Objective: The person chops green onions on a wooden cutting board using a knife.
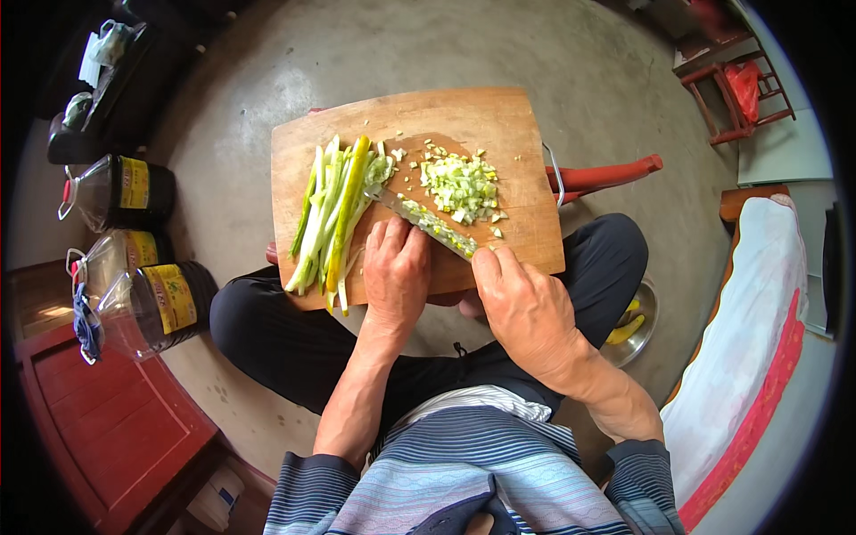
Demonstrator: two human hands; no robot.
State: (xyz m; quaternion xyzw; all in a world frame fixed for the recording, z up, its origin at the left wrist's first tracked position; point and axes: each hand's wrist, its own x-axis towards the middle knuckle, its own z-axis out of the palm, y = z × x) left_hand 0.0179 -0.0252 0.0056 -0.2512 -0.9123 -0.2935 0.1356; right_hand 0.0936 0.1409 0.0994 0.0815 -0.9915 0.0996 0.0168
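Note:
My right hand (pixel 528 307) grips a knife, its handle mostly hidden in my fist. The knife's blade (pixel 428 221) slants up and left over the cutting board, dotted with chopped vegetable bits. Against the near side of the blade is my left hand (pixel 396 274), fingers bent and close together; whether they press on the steel or pinch something is hidden. A pile of diced pale-green vegetable (pixel 461 184) lies beyond the blade. Long green and yellow vegetable strips (pixel 331 221) lie lengthwise on the left of the wooden cutting board (pixel 528 234).
A red wooden leg (pixel 608 175) sticks out right of the board. A metal bowl (pixel 645 328) with yellow pieces sits on the floor by my right knee. Large plastic jugs (pixel 170 301) and a red cabinet (pixel 114 414) stand left. A cloth-covered surface (pixel 749 341) is at right.

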